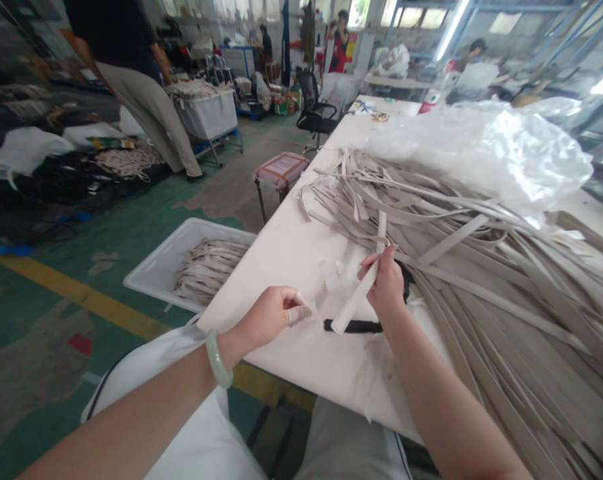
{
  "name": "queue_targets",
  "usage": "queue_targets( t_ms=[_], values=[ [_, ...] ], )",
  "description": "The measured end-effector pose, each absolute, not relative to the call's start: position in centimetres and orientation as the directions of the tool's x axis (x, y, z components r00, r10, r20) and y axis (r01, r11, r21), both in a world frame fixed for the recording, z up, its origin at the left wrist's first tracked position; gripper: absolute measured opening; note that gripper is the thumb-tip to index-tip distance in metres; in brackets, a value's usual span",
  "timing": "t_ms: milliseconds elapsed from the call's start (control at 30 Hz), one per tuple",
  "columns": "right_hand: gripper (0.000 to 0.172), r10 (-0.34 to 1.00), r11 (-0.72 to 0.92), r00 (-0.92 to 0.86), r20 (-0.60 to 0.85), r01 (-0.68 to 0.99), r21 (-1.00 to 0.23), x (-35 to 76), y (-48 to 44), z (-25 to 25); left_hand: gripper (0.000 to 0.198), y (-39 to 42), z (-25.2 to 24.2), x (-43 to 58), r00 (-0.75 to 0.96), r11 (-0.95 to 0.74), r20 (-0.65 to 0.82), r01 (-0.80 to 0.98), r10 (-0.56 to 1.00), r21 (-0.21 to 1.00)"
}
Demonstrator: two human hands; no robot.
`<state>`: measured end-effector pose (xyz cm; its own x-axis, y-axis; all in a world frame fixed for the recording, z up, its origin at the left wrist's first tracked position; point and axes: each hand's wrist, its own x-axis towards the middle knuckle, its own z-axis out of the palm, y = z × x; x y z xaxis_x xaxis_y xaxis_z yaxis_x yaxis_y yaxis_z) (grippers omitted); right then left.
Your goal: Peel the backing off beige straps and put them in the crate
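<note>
While the right hand (386,283) grips a pale strap (360,288), the left hand (270,317) curls narrow at eleven o'clock — whether it holds anything, I can't tell.

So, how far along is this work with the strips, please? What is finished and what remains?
Done, it seems: the strips in the white plastic crate on the floor. In hand: one pale strip, gripped by the right hand. Left: the large pile of strips on the table.
</note>
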<state>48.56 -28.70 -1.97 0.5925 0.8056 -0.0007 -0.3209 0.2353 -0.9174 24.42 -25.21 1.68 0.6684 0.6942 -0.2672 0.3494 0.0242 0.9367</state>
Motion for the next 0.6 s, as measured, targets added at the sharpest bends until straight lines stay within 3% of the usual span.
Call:
queue_targets(
  t_ms=[300,433,500,600],
  values=[
    [0.048,0.792,0.264,0.597,0.127,-0.148,-0.953,48.9,-28.8,-1.8,0.034,-25.1,1.9,24.7,0.697,0.113,-0.278,0.274,0.661,0.955],
    [0.045,0.801,0.244,0.578,0.157,-0.076,-0.967,48.4,-28.8,-2.5,0.033,-25.6,1.6,25.0,0.756,0.23,-0.334,0.244,0.562,0.942],
    [0.044,0.812,0.225,0.565,0.147,-0.071,-0.972,47.7,-28.9,-2.7,0.036,-25.9,1.2,25.3,0.772,0.303,-0.389,0.264,0.503,0.916],
    [0.04,0.906,0.123,0.418,0.072,-0.097,-0.988,46.0,-29.4,-2.7,0.038,-26.2,0.5,25.8,0.719,0.323,-0.416,0.274,0.556,0.906]
  ],
)
